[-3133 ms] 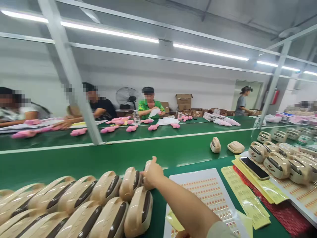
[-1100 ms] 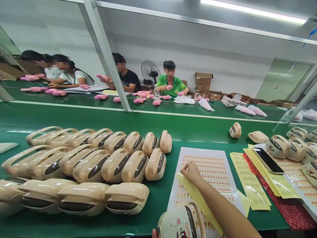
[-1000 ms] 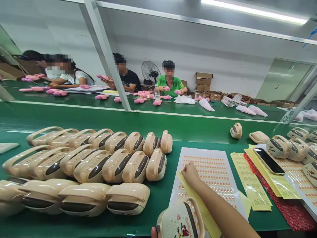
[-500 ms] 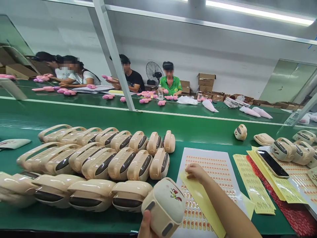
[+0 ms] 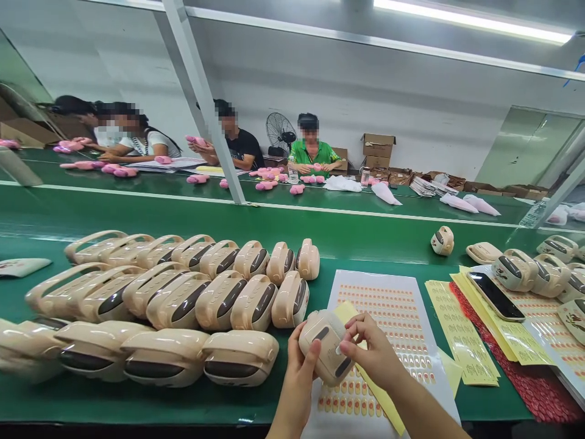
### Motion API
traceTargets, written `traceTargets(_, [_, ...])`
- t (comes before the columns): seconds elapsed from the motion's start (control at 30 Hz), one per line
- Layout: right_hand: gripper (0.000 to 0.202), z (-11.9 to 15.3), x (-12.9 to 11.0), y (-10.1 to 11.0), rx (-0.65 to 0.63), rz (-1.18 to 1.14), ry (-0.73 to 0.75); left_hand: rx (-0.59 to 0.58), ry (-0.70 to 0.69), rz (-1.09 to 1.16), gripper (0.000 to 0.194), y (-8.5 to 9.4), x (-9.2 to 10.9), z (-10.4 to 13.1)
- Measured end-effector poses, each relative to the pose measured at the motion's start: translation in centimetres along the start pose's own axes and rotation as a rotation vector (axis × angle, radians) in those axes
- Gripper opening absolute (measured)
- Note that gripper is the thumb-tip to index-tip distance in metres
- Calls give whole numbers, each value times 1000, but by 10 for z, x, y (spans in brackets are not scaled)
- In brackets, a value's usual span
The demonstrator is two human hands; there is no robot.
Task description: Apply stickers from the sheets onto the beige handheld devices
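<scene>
A cream plastic case point(image 5: 328, 344) is tilted in my left hand point(image 5: 299, 372), its underside with two dark strips turned up. My left thumb presses on one strip and the fingers wrap the far side. My right hand point(image 5: 368, 350) touches the right side of the case, thumb and forefinger pinched at a small pale piece too small to name. Under both hands lie a sheet of small orange-and-gold stickers point(image 5: 402, 305) and a yellow strip point(image 5: 381, 399).
Rows of cream cases point(image 5: 183, 299) fill the left side. At right are yellow label sheets point(image 5: 461, 329), a phone point(image 5: 496, 296), red mesh point(image 5: 516, 375) and more cases point(image 5: 514, 271). People sit across the green table point(image 5: 274, 213) with pink items.
My left hand has raised the case and turned its underside up. My right hand has left the yellow strip and come to the case's side.
</scene>
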State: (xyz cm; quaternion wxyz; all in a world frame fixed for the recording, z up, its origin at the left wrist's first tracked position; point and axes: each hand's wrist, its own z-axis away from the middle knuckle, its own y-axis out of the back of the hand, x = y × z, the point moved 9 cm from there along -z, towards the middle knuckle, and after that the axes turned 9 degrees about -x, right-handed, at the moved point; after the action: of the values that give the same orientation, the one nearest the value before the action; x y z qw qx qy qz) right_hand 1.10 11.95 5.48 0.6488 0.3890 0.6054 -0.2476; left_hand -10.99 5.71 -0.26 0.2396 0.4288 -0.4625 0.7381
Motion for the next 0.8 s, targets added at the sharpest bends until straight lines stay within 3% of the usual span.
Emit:
traceTargets(0.2, [5, -1, -2, 0, 30, 160, 4, -4, -2, 0, 67, -3, 2, 2])
traceTargets(0.37, [6, 8, -16, -1, 124, 341, 121, 5, -15, -21, 69, 0, 1, 0])
traceTargets(0.53, [13, 6, -13, 7, 64, 153, 203, -17, 22, 10, 70, 4, -7, -5])
traceTargets(0.63, [17, 1, 7, 28, 146, 147, 87, -107, 156, 186, 66, -2, -21, -5])
traceTargets(0.67, [23, -1, 19, 29, 115, 156, 5, -147, 215, 262, 64, -6, -27, -4])
traceTargets(0.73, [33, -5, 48, 17, -69, 105, -199, -224, 310, 385, 58, -15, -37, -1])
traceTargets(0.8, [34, -4, 69, 6, -211, 2, -363, -287, 311, 442, 53, -20, -44, -3])
